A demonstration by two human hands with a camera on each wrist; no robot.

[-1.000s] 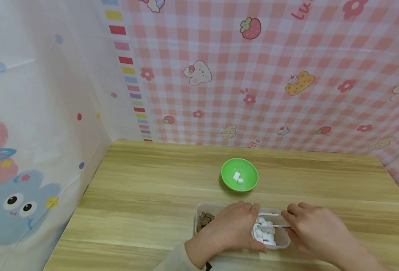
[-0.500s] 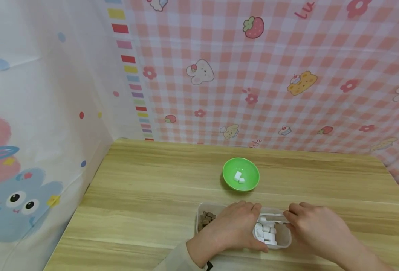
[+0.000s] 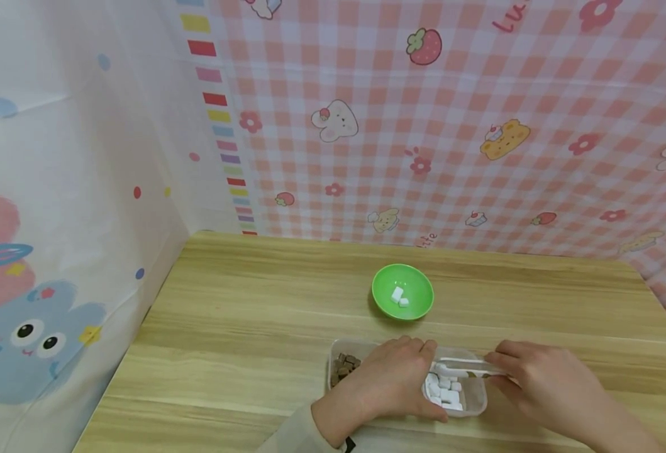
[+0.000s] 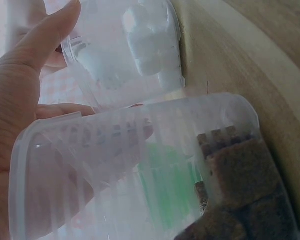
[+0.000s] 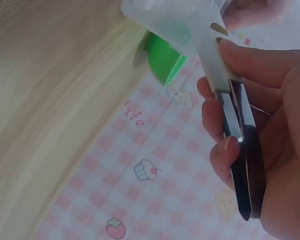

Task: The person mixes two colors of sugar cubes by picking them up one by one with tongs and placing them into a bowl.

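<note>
My left hand [image 3: 386, 380] grips the clear plastic containers from above, its thumb at the near rim of the container with white cubes [image 3: 448, 396]. Brown cubes [image 3: 346, 367] fill part of the container at left. My right hand [image 3: 548, 390] holds tweezers [image 3: 468, 368] over the white cubes; in the right wrist view the tweezers [image 5: 246, 165] lie along the fingers, metal with a pale front part. Whether their tips pinch a cube is hidden. The left wrist view shows the brown cubes [image 4: 245, 172] through the container wall.
A green bowl [image 3: 402, 292] with two white pieces in it stands behind the containers on the wooden table [image 3: 242, 327]. A pink checked cloth [image 3: 366, 170] hangs at the back, and a white printed cloth [image 3: 83, 189] at the left.
The right hand has moved slightly right, and the tweezers' arms have come closer together over the white cubes. The left hand stays on the containers. The head view has shifted slightly.
</note>
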